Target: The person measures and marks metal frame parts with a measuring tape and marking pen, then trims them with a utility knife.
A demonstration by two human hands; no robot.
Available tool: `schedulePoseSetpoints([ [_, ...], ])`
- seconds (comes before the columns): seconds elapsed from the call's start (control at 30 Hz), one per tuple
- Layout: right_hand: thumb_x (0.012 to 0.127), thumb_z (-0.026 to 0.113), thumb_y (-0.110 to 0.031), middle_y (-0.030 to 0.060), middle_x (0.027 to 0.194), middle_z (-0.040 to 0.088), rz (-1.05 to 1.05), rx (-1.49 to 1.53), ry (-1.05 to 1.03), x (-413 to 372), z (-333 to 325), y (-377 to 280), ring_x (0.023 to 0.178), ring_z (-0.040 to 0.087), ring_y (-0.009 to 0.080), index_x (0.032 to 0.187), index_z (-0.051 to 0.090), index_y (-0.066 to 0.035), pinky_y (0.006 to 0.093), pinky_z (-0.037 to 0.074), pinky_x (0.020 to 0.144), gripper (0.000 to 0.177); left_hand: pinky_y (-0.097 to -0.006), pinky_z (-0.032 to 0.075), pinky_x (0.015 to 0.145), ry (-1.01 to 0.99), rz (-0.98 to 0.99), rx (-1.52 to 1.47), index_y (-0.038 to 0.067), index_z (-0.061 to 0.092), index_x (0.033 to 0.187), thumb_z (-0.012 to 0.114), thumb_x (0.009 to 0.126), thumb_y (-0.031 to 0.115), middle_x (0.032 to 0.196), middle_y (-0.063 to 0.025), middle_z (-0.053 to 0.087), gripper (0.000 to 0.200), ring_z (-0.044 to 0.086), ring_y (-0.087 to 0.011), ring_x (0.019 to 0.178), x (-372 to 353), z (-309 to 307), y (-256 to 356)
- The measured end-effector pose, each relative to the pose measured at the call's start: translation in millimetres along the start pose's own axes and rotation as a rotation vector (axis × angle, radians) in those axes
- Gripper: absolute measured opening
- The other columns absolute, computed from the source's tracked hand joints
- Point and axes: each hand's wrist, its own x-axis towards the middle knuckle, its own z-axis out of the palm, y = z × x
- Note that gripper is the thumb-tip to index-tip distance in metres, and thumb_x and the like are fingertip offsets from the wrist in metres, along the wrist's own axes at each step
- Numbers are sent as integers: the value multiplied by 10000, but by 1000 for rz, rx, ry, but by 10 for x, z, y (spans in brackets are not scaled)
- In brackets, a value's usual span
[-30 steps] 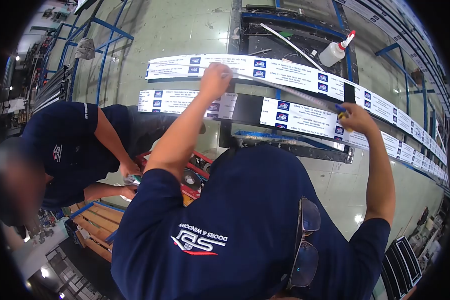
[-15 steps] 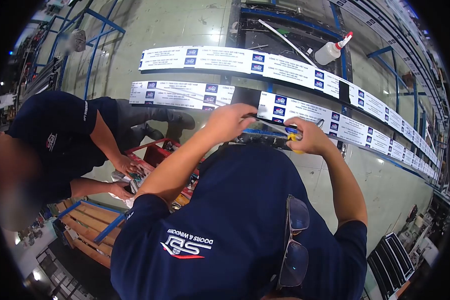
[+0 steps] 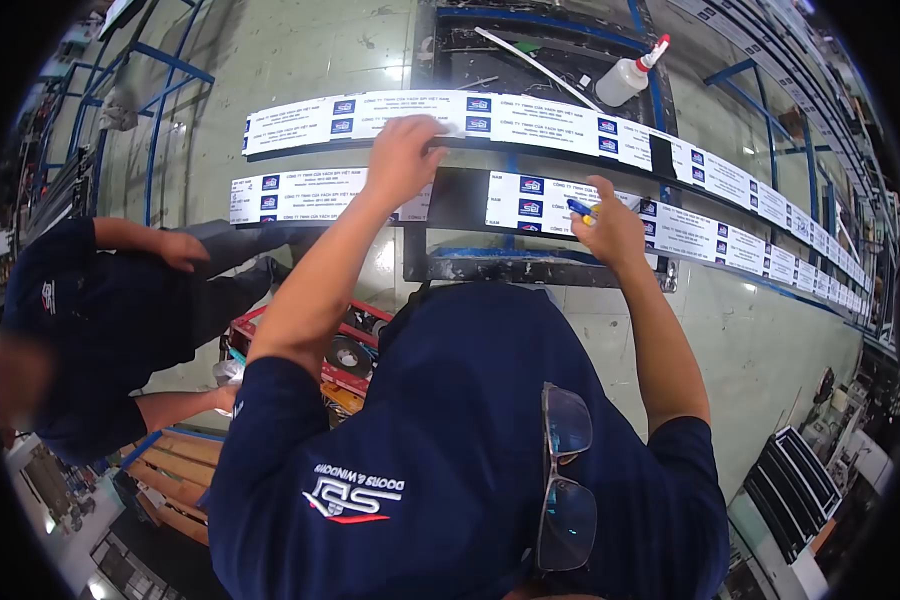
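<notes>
Left hand (image 3: 404,160) has moved over farther strip (image 3: 545,127); right hand (image 3: 613,236) apart.

It is bright here. Light shines back off the floor (image 3: 398,73) in white spots and glints on the glasses (image 3: 570,525). The corners are black, the long strips (image 3: 545,128) look bent, and the other person's head (image 3: 18,385) is blurry.

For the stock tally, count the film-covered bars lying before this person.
2: the far bar, nearest the spray bottle, and the near bar, closer to the person. Any underneath would be hidden.
</notes>
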Motion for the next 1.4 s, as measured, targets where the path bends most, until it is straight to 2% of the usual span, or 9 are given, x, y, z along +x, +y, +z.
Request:
schedulePoseSetpoints([
  [0.33,836,730,-492,221,1030,678,160,-292,-12,116,-128,-126,878,710,397,1342,504,-141,473,561,730,655,-399,507,889,-304,153,165,140,725,908,798,748,142,1072,-17,662,176,591,-277,1032,356,488,-326],
  [0.43,856,736,-443,182,1086,641,9,-204,153,209,-128,-188,897,700,376,1281,560,-139,456,561,729,551,-400,512,869,-293,162,158,135,723,870,783,758,161,1040,-16,663,129,593,-273,999,364,500,-330],
  [0.5,871,734,-358,154,1114,613,-257,-60,203,488,-64,-292,850,693,381,1195,609,-133,462,567,708,413,-401,512,871,-322,161,148,130,723,873,772,770,161,1020,-26,670,118,595,-278,993,408,508,-356],
  [0.77,885,721,-302,124,1101,672,-374,-79,-29,1482,310,-1039,965,685,359,1148,686,-172,465,543,841,295,-392,516,892,-485,-34,44,96,730,907,759,784,155,933,-85,692,140,614,-310,970,586,392,-524],
  [0.87,893,714,-323,127,1134,688,-263,-9,-31,1761,449,-1045,1014,677,361,1190,687,-185,458,535,875,328,-406,528,882,-507,-84,-84,96,726,1004,777,799,189,1063,-96,678,231,637,-319,947,599,402,-654],
  [0.93,891,715,-325,140,1120,698,-116,70,50,1855,451,-1096,1035,674,363,1193,699,-176,451,533,879,337,-424,532,882,-289,-304,-195,116,704,1123,782,820,217,1228,-98,623,329,656,-327,945,574,455,-615],
  [1.07,893,715,-326,134,1117,690,-125,34,48,1921,517,-1111,1011,676,368,1166,712,-174,457,535,868,312,-415,530,897,-221,-163,-94,127,693,1145,788,814,181,1232,-72,589,349,642,-310,1028,602,495,-571],
  [1.23,857,753,-288,92,982,626,-522,3,-1,1660,597,-1083,879,679,352,999,682,-173,475,546,744,196,-375,536,895,-358,-66,-160,89,698,1036,816,755,97,1211,-59,587,305,622,-289,1068,468,337,-662],
  [1.4,853,753,-277,88,958,619,-584,-68,-25,1604,602,-1147,848,682,335,956,662,-155,475,544,717,183,-380,513,951,-385,-180,-354,118,704,1020,829,726,83,1198,-62,591,321,610,-281,1112,427,285,-750],
])
